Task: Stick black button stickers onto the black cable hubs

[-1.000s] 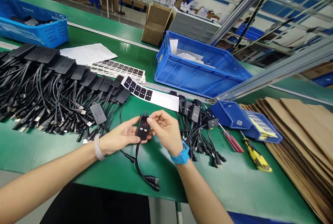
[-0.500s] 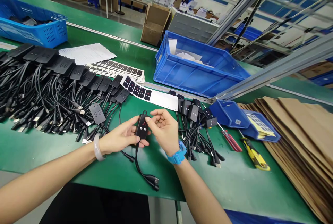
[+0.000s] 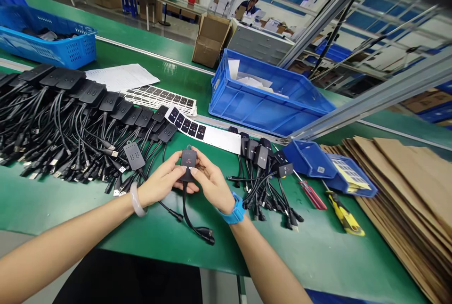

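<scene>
Over the green table (image 3: 116, 228), the left hand (image 3: 160, 182) and right hand (image 3: 212, 185) curled around a black box (image 3: 189, 164), thumbs on its front. Its sticker (image 3: 189, 157) was on. Five stickers (image 3: 186, 125) were left on the strip (image 3: 224, 140). The big left pile (image 3: 93, 94) looked bare; the small right pile (image 3: 261, 156) had stickers. Past a blue bin (image 3: 259, 110) was a person (image 3: 251, 8).

the left fingers (image 3: 177, 173) and right fingers (image 3: 200, 178) hold a black controller (image 3: 189, 157) over the green table (image 3: 158, 242).
</scene>
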`<state>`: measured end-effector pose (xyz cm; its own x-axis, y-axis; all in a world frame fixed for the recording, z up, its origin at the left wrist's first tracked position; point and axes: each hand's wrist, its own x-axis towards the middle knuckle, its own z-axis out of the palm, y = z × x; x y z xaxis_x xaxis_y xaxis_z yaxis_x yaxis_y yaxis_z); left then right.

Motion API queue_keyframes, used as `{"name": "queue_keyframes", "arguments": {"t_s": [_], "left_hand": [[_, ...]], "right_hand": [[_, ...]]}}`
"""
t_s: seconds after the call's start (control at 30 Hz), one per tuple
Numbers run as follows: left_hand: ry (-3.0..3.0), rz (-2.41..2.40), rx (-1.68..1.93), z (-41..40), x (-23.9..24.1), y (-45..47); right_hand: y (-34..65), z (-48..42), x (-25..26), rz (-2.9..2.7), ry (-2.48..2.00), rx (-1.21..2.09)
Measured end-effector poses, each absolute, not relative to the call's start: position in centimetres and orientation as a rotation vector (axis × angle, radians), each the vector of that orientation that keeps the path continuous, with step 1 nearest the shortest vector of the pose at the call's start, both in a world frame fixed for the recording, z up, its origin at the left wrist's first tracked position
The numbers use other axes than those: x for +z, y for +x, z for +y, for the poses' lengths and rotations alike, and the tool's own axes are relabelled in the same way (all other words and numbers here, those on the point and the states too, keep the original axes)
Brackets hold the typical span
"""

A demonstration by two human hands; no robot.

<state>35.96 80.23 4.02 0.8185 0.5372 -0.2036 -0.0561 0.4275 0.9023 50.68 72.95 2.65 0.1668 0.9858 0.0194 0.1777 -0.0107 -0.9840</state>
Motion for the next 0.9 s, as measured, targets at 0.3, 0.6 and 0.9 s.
{"name": "queue_keyframes", "arguments": {"t_s": [0.3,0.6,0.9], "left_hand": [[1.08,0.587,0.414,79.9,4.3,36.1],[1.266,0.547,0.338,81.2,3.2,36.1],[2.775,0.56,0.306,86.3,1.8,39.8]], "right_hand": [[49.6,73.0,3.3,-1.362,-1.585,0.672],[56.9,73.5,3.2,-1.495,-2.154,0.043],[65.2,74.3,7.2,-1.105,-2.797,-0.246]]}}
